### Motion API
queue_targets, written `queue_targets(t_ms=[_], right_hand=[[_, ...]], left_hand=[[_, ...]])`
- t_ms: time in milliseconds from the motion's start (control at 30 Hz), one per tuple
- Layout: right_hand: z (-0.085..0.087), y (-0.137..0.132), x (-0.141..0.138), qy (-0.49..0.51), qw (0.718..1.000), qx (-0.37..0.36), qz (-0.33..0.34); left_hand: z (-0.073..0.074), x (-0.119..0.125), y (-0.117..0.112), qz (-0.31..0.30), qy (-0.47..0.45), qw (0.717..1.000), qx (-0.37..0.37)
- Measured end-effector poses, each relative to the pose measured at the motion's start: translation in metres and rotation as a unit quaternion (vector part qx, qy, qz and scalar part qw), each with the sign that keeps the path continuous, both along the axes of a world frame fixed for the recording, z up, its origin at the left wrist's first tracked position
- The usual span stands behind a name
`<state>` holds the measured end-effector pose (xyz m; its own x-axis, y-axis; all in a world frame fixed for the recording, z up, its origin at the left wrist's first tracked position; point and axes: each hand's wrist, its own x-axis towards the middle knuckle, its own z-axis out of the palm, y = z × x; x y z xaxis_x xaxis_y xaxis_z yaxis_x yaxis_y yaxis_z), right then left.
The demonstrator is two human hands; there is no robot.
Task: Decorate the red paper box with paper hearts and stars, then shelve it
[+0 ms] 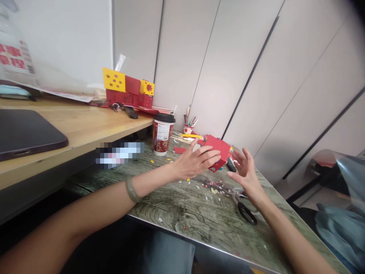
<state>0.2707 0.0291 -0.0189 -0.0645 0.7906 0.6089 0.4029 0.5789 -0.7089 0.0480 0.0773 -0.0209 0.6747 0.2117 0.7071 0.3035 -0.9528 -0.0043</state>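
Nearest the camera: your left forearm (85, 215), running from lower left up toward the red box (219, 146), which serves as landmark below; a grey-green bangle (132, 189) sits on the forearm. Your left hand (194, 163) holds the box from its left side, fingers laid across the red surface, a ring on one of them. The box is tilted over the table (182, 209); cannot tell whether its lower corner touches. Your right hand (247, 173) is just right of the box, thumb and fingers wide apart and curved, gripping nothing visible; fingertip contact with the box cannot be confirmed.

Just beyond the box's right edge, partly covered: a dark object (231, 164). Nearer you than the box: small paper scraps (214, 191) and, below your right hand, scissors (247, 214) with black handles. Left of the box: a red paper piece (179, 150), then a lidded paper cup (163, 137), upright. Behind the box: a yellow strip (192, 136) and a holder of pens (188, 129).

Farther left of the box, on a raised wooden shelf (71, 118): stacked red and yellow boxes (114, 80) and a dark flat device (30, 131).
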Motion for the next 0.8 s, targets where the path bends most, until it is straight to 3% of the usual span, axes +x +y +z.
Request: queue_targets(t_ms=[200, 300, 400, 567, 667, 800], right_hand=[[0.008, -0.009, -0.002, 0.081, 0.993, -0.063, 0.064], [0.015, -0.015, -0.004, 0.076, 0.988, -0.108, 0.081], [0.019, -0.017, -0.004, 0.075, 0.985, -0.122, 0.097], [0.014, -0.012, -0.003, 0.129, 0.968, -0.156, 0.149], [0.007, -0.010, -0.004, 0.179, 0.947, -0.179, 0.200], [-0.002, -0.011, -0.011, 0.203, 0.933, -0.206, 0.212]], left_hand=[[-0.003, -0.002, 0.000, -0.093, 0.058, 0.990, 0.087], [-0.005, -0.002, 0.000, -0.119, 0.020, 0.992, 0.026], [-0.008, 0.000, 0.003, -0.101, -0.042, 0.993, -0.044], [-0.007, 0.006, 0.005, -0.083, -0.178, 0.979, -0.056], [-0.006, 0.011, -0.001, -0.101, -0.243, 0.959, -0.101], [-0.007, 0.019, -0.007, -0.176, -0.287, 0.904, -0.264]])
